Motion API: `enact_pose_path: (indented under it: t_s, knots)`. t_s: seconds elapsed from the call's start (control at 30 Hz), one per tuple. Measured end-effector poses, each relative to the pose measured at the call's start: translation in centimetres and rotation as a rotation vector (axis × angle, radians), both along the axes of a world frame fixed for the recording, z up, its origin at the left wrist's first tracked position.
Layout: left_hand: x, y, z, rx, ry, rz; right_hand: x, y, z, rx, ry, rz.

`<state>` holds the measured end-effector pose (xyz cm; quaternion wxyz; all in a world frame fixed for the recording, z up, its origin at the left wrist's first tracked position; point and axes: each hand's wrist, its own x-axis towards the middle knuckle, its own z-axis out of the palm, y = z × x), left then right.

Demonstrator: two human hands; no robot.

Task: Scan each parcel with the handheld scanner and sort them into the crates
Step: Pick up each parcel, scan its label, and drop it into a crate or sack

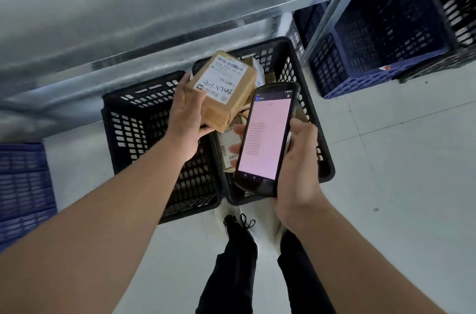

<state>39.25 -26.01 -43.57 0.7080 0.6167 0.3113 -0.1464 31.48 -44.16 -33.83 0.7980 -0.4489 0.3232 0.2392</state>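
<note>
My left hand (186, 118) grips a brown cardboard parcel (225, 89) with a white shipping label and handwritten marks, held above two black crates. My right hand (296, 164) holds the handheld scanner (266, 138), a black phone-like device with a pink screen, just right of the parcel. The left black crate (144, 133) looks empty. The right black crate (296, 74) holds several more parcels (228, 149), mostly hidden behind the scanner and the held parcel.
Blue crates (373, 38) stand at the upper right on and under a metal shelf frame (180, 30). Another blue crate (23, 192) sits at the left edge. My shoes and dark trousers (239, 249) are on the light tiled floor below the crates.
</note>
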Motion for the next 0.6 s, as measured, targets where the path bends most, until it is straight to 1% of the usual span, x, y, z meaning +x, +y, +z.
enact_pose_path:
  t_s: [0.17,0.27,0.4,0.6]
  knots:
    - [-2.1,0.7,9.6,0.047,-0.127,-0.145,-0.8,-0.1,9.0,-0.007,-0.101,0.038]
    - [-3.6,0.4,16.0,0.089,-0.192,-0.115,-1.6,-0.6,15.1,0.022,-0.183,0.082]
    - [-6.3,-0.2,24.8,0.153,-0.324,-0.063,-3.6,-2.1,23.3,0.075,-0.312,0.138]
    - [-11.7,-2.2,38.5,0.21,-0.591,-0.037,-9.0,-5.2,34.4,0.099,-0.443,0.258]
